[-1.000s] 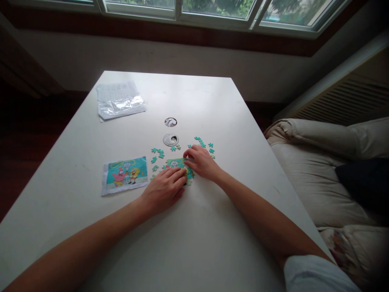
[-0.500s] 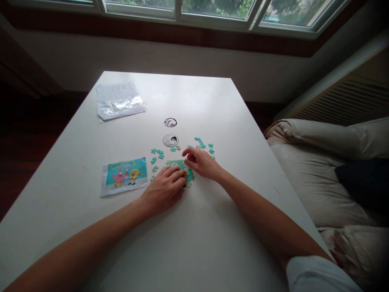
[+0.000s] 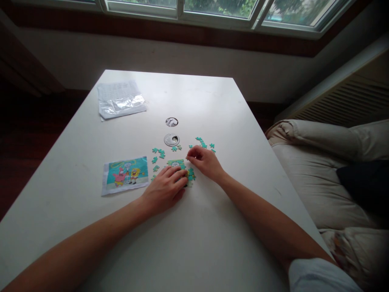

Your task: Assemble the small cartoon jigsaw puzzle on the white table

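Observation:
Partly joined, the jigsaw puzzle point(image 3: 176, 163) lies on the table, showing green-teal and yellow cartoon parts. My left hand point(image 3: 165, 184) rests flat on it, fingers stretched out, covering much of its lower left. At the puzzle's upper right corner, my right hand point(image 3: 205, 162) has thumb and forefinger pinched together. Between those fingertips is what looks like a small puzzle piece, mostly hidden. Loose teal puzzle pieces point(image 3: 161, 153) are scattered left of and above the puzzle, and more puzzle pieces point(image 3: 201, 142) lie beyond my right hand.
A picture sheet point(image 3: 125, 176) with the cartoon characters lies at the left. Farther back are a clear plastic bag with paper point(image 3: 121, 99) and two round fittings, a metal disc point(image 3: 170, 140) and a round hole point(image 3: 172, 122), in the white table point(image 3: 194, 243). A beige sofa point(image 3: 306, 182) stands right.
My right hand's fingers have drawn together into a pinch and shifted slightly at the puzzle's upper right. My left hand stays on the puzzle. The whole view has shifted a little.

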Motion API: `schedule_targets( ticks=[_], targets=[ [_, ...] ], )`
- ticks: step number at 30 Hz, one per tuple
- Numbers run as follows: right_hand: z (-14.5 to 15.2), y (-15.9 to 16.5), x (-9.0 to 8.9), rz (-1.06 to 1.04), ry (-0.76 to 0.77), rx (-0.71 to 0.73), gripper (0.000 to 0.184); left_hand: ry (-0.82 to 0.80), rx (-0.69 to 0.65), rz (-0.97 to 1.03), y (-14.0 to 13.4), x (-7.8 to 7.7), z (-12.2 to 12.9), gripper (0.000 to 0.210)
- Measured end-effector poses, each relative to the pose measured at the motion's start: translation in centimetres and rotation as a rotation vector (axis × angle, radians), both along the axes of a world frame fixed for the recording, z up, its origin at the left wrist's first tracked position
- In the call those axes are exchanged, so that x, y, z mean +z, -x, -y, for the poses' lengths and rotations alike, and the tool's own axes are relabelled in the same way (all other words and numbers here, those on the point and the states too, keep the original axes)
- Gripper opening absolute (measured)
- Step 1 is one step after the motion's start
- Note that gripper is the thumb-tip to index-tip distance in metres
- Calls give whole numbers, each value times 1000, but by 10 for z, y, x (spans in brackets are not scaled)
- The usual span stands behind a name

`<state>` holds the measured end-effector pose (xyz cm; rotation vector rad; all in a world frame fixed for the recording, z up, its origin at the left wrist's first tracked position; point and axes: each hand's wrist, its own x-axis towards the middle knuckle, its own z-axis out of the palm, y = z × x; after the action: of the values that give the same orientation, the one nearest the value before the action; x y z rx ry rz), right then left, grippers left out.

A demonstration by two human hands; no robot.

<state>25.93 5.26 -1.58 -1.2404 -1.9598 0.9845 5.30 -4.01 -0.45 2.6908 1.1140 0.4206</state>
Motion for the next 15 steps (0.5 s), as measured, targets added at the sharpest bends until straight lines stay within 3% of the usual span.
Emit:
schedule_targets(
  ticks=[11,15],
  targets=[
    [-6,-5,-2,-63,85,-5,17,-3,15,-28,0,-2,1,30],
    [-9,-10,0,-9,-23,-19,19,-14,67,-48,1,-1,0,28]
  ],
)
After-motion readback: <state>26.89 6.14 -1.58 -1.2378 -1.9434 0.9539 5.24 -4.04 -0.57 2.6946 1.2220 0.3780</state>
